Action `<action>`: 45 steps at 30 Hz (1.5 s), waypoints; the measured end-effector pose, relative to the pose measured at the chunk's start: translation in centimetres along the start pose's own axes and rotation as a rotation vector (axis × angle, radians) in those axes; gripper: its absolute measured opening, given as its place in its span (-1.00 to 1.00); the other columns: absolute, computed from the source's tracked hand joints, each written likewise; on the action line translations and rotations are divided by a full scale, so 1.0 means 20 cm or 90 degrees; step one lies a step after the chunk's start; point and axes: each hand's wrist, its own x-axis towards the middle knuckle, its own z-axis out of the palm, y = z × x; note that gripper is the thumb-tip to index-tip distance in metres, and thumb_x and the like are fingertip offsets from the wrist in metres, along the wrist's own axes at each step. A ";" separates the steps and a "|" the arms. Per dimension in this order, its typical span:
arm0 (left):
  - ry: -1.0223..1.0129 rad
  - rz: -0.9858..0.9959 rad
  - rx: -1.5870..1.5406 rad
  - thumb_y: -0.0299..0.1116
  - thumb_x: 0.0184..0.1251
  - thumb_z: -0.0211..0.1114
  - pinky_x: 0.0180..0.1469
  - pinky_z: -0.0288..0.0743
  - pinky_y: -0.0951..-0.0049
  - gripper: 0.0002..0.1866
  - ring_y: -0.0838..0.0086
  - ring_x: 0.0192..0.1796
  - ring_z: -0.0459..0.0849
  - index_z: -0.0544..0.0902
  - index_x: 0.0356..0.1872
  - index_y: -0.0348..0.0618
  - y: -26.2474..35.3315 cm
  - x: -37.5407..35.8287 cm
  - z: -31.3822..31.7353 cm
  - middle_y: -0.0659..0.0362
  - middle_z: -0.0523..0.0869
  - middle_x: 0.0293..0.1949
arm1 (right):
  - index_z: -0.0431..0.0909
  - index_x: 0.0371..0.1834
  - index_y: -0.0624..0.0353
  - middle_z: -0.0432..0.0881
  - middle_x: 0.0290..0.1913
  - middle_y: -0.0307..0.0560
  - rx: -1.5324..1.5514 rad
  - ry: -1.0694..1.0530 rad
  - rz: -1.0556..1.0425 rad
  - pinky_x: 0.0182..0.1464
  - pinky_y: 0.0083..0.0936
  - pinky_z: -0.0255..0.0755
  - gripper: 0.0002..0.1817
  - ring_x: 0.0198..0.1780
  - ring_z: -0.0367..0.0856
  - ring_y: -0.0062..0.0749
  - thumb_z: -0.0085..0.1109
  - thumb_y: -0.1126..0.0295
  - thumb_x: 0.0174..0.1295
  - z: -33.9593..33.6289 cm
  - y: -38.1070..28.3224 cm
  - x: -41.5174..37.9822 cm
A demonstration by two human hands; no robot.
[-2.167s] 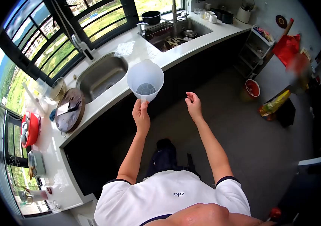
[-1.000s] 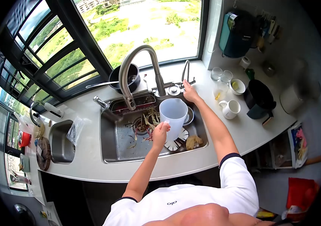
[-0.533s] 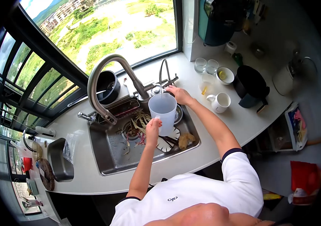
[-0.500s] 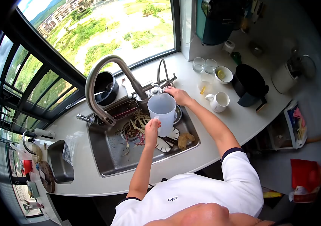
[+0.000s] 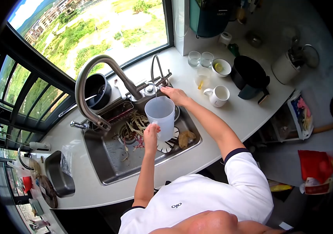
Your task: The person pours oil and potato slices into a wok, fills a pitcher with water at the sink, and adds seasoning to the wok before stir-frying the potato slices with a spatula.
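My left hand [image 5: 151, 134] is closed round the handle of a frosted plastic pitcher [image 5: 162, 119], held upright over the right part of the steel sink [image 5: 111, 171]. The thin curved tap [image 5: 153, 68] ends above the pitcher's open mouth. My right hand [image 5: 174, 95] is at the base of this tap, with its fingertips by the small lever; their exact grip is too small to make out. Below the pitcher lie vegetable scraps [image 5: 137, 123], a black and white slotted item [image 5: 165, 146] and a brown lump [image 5: 186, 139].
A large arched faucet [image 5: 81, 85] rises over the sink's left side, beside a dark pot [image 5: 104, 93]. Right of the sink stand a white mug [image 5: 218, 96], two glasses [image 5: 194, 59], a bowl with lemon [image 5: 221, 67] and a black pot [image 5: 248, 76].
The whole view has shifted, so the sink and counter appear farther left. Both hands keep nearly the same places at the pitcher and the thin tap.
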 end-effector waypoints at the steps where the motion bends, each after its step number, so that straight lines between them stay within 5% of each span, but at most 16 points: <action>1: 0.001 -0.002 -0.003 -0.24 0.36 0.05 -0.23 0.30 0.56 -0.71 0.61 -0.37 0.43 0.53 -0.48 -0.22 0.01 0.00 0.00 0.28 0.51 -0.50 | 0.33 0.29 0.04 0.34 0.34 -0.13 0.002 0.000 -0.001 0.27 -0.35 0.32 -0.48 0.35 0.31 -0.28 -0.03 0.26 0.22 0.01 0.01 0.00; 15: -0.005 -0.025 0.013 -0.18 0.29 0.08 -0.16 0.32 0.55 -0.72 0.59 -0.31 0.46 0.54 -0.44 -0.18 0.00 -0.01 -0.03 0.27 0.53 -0.45 | 0.29 0.32 0.00 0.26 0.39 -0.22 0.030 -0.046 0.035 0.26 -0.40 0.33 -0.43 0.30 0.36 -0.33 -0.07 0.46 0.16 -0.05 -0.03 -0.01; 30: 0.014 -0.049 0.053 -0.21 0.31 0.04 -0.18 0.28 0.58 -0.71 0.61 -0.34 0.43 0.53 -0.48 -0.19 0.02 -0.05 -0.04 0.29 0.52 -0.48 | 0.30 0.32 0.04 0.34 0.33 -0.18 0.030 -0.035 0.025 0.20 -0.39 0.39 -0.37 0.25 0.41 -0.26 0.15 0.32 0.10 -0.02 0.00 0.01; 33: 0.004 -0.039 0.041 -0.21 0.32 0.04 -0.20 0.28 0.59 -0.70 0.62 -0.34 0.44 0.54 -0.48 -0.20 0.00 -0.04 -0.04 0.29 0.52 -0.49 | 0.28 0.33 -0.02 0.26 0.39 -0.25 0.038 -0.054 0.038 0.24 -0.35 0.36 -0.32 0.28 0.38 -0.28 0.02 0.56 0.02 -0.02 -0.01 0.01; 36: 0.008 -0.042 0.039 -0.19 0.32 0.05 -0.22 0.28 0.58 -0.69 0.61 -0.35 0.44 0.54 -0.49 -0.22 -0.01 -0.04 -0.05 0.28 0.51 -0.50 | 0.28 0.33 -0.01 0.27 0.39 -0.24 0.048 -0.043 0.044 0.23 -0.35 0.36 -0.31 0.28 0.38 -0.26 -0.03 0.60 0.00 -0.03 -0.02 0.00; 39: 0.020 -0.035 0.019 -0.18 0.30 0.06 -0.26 0.28 0.58 -0.66 0.61 -0.38 0.44 0.54 -0.50 -0.26 -0.01 -0.05 -0.04 0.26 0.51 -0.52 | 0.31 0.31 0.03 0.34 0.33 -0.14 0.040 -0.027 0.019 0.17 -0.36 0.40 -0.38 0.24 0.42 -0.21 0.11 0.44 0.07 -0.03 -0.02 0.00; 45: 0.023 -0.057 0.004 -0.20 0.31 0.07 -0.26 0.28 0.58 -0.68 0.61 -0.39 0.43 0.54 -0.49 -0.25 -0.01 -0.06 -0.04 0.27 0.50 -0.52 | 0.31 0.31 0.03 0.33 0.34 -0.15 0.050 -0.027 0.012 0.18 -0.34 0.40 -0.34 0.22 0.43 -0.16 -0.07 0.60 0.03 -0.04 -0.03 0.00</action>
